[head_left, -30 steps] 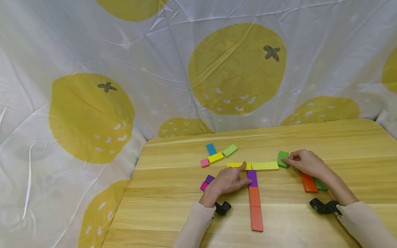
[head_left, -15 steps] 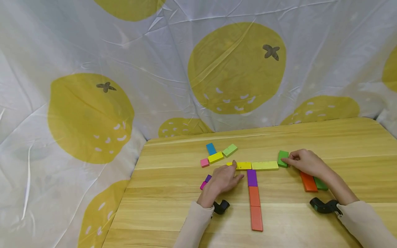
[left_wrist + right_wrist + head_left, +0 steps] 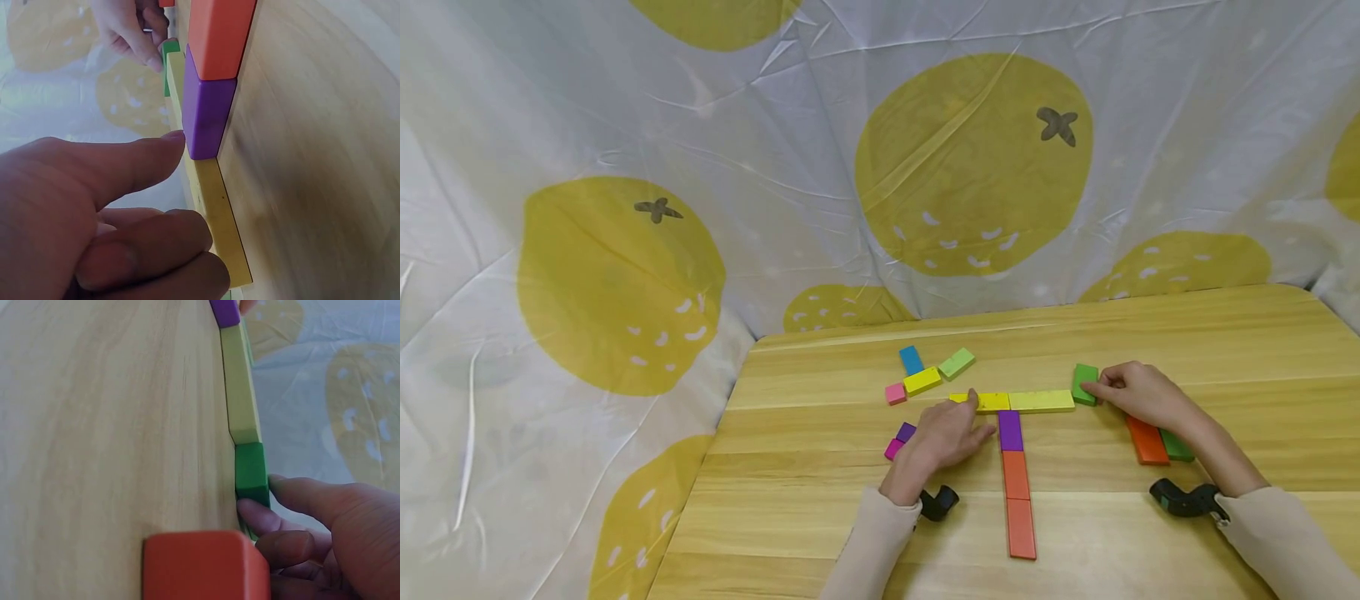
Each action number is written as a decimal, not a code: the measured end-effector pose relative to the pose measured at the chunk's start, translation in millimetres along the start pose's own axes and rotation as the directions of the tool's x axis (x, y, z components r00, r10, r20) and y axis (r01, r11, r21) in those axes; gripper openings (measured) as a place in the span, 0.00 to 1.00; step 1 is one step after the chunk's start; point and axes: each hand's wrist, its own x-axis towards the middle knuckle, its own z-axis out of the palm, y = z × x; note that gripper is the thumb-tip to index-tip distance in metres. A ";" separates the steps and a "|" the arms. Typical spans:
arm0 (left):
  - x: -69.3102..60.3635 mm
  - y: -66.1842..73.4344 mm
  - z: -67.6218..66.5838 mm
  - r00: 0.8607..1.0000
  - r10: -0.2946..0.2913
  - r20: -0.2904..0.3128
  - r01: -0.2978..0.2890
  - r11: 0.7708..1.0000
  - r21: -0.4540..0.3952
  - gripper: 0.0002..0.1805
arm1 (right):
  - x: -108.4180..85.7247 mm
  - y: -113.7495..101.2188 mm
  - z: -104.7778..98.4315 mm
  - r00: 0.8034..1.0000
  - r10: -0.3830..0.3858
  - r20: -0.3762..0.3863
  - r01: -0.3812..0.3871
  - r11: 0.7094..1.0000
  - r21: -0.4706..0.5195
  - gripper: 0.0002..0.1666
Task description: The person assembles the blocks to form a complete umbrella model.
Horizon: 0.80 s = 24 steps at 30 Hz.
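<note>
My left hand (image 3: 936,435) stretches its index finger onto the yellow block (image 3: 996,402), with the thumb apart from the purple block (image 3: 1011,431). In the left wrist view its lower fingers look curled beside the yellow block. My right hand (image 3: 1142,392) holds the green block (image 3: 1083,383) by its right edge, thumb and a fingertip against it. A pale yellow block (image 3: 1041,402) bridges the yellow and green ones. Below the purple block, two coral-red blocks (image 3: 1018,500) run in line toward me, forming a T.
Left of the T lie a blue block (image 3: 912,360), another yellow block (image 3: 922,381), a light green block (image 3: 957,364), a pink block (image 3: 895,394) and a magenta block (image 3: 893,449). Under my right forearm are an orange-red block (image 3: 1147,442) and a darker green block (image 3: 1177,445).
My left hand has drawn back leftward, its thumb coming off the purple block and its index finger sliding left along the yellow one. The right hand stays at the green block.
</note>
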 end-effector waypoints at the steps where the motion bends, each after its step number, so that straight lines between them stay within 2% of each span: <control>1: 0.0 0.5 -0.2 1.000 0.008 -0.002 -0.008 1.000 0.003 0.38 | 0.0 -0.4 -0.1 1.000 -0.001 0.000 0.001 1.000 -0.001 0.24; 7: 0.1 3.8 -0.6 0.999 0.038 -0.011 -0.038 0.999 0.030 0.37 | 0.2 -1.4 -0.8 1.000 -0.010 -0.004 0.010 1.000 -0.009 0.24; 15: 0.0 -1.4 -4.1 0.996 0.088 -0.029 -0.089 0.995 -0.036 0.35 | -6.6 -7.8 -11.7 0.999 0.026 -0.038 -0.026 1.000 0.003 0.27; 20: 3.0 0.0 -0.1 0.982 0.163 -0.093 -0.165 0.986 -0.018 0.34 | -13.4 -5.1 -27.2 0.998 0.035 -0.055 -0.037 0.999 -0.030 0.26; 24: 3.5 2.9 5.3 0.975 0.192 -0.107 -0.195 0.981 -0.015 0.39 | -20.2 1.2 -32.1 0.998 0.014 -0.068 -0.019 0.997 -0.077 0.20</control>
